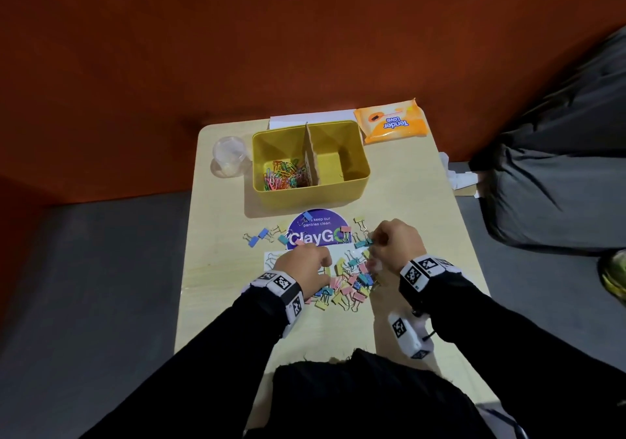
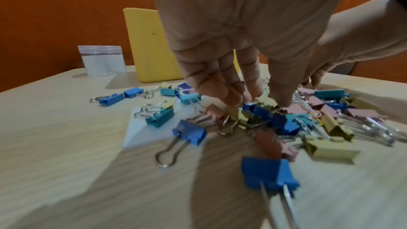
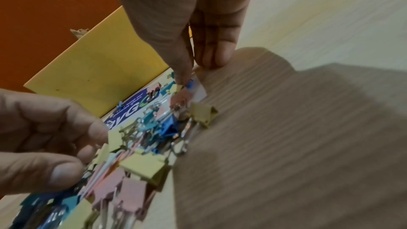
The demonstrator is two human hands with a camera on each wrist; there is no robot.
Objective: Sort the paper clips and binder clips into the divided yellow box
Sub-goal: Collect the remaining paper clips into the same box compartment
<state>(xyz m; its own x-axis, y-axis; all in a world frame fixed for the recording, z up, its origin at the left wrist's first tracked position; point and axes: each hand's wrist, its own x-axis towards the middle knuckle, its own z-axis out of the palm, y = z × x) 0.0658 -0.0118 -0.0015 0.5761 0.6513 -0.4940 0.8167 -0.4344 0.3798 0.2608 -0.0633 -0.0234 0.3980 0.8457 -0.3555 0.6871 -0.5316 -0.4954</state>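
The yellow box [image 1: 305,196] stands at the back of the table, split by a cardboard divider [image 1: 310,154]. Coloured paper clips [image 1: 284,176] fill its left compartment; the right one shows only bare floor. A pile of pastel binder clips [image 1: 349,286] lies near the front, also in the left wrist view [image 2: 308,119]. My left hand [image 1: 318,266] reaches down into the pile, fingers and thumb pinching a yellow binder clip [image 2: 266,101]. My right hand [image 1: 374,240] curls its fingertips onto a blue binder clip [image 3: 190,84] at the pile's far right edge.
A clear plastic cup [image 1: 230,156] stands left of the box and an orange wipes pack [image 1: 394,122] behind it on the right. A purple round sticker [image 1: 316,232] lies between box and pile, with loose binder clips [image 1: 261,235] to its left. Grey fabric [image 1: 559,167] lies right of the table.
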